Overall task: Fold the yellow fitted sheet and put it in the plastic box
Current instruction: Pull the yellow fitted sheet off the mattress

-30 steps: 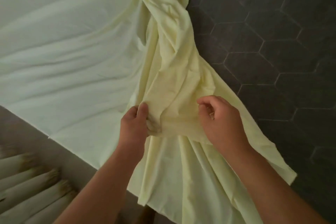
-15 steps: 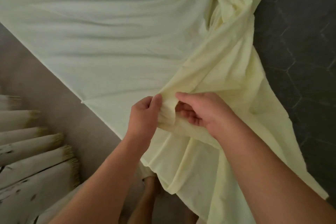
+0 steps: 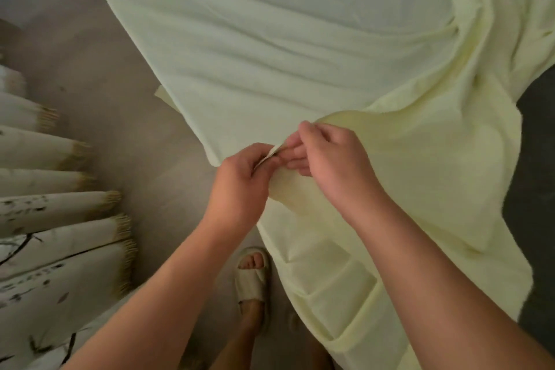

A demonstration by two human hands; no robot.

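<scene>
Closed up from apart a second ago; left hand (image 3: 240,186) and right hand (image 3: 333,159) both pinching the edge of the pale yellow cloth fitted sheet (image 3: 300,39) spread ahead; folding barely begun.

I count one yellow sheet (image 3: 300,39) in front of me. Two hands are on it, one left hand (image 3: 240,180) and one right hand (image 3: 333,159). Near me shows one pale slipper (image 3: 252,279), with one foot in it. At the left hangs one curtain (image 3: 45,219); I make out at least six fringed pleats, the far ones blurred. Two floor surfaces: one grey floor (image 3: 120,93) left, one dark floor (image 3: 534,189) right.
</scene>
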